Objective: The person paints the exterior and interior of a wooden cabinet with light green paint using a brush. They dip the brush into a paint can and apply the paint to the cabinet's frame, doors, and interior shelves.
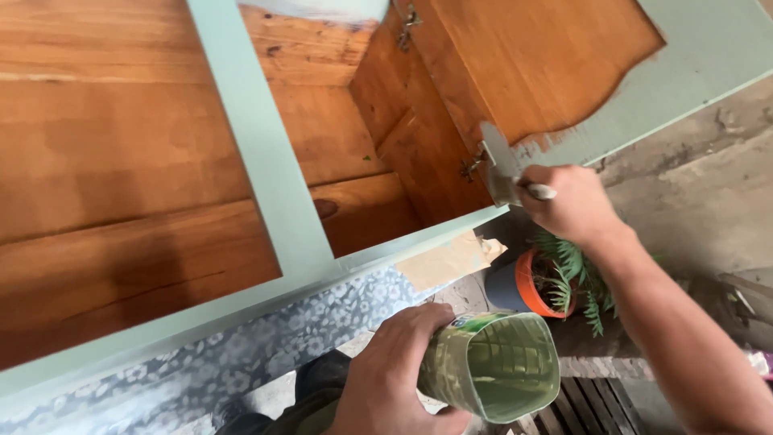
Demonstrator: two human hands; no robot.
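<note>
head view of a wooden cabinet [121, 161] lying tilted, with a pale green frame [266, 161] and an open door [547, 56]. the right hand [573, 203] has its fingers curled fully shut around the handle of a brush [501, 165], whose bristles press on the door at the ragged border where green paint meets bare wood, close to the door's lower edge and just beside a hinge [473, 165]. the left hand [394, 374] wraps, fingers closed, round a cut plastic tub [495, 366] smeared inside with green paint, held low, below the cabinet's bottom edge and well apart from the brush. judged from the patchy margin, the stroke is best drawn along the curved panel line with a lightly loaded brush, bristle tips feathering outward into the wet green so no ridge forms, and kept off the hinge. the tub is better kept level and brought near the door's lower edge to shorten each reload. a strip of tan tape [451, 259] sits at the cabinet's lower edge over a flowered sheet [241, 354]. a potted fern [555, 282] in an orange pot stands on the floor [708, 209] directly under the right forearm, where drips or a lowered elbow could reach it; the open door's hinge side crowds the brush.
</note>
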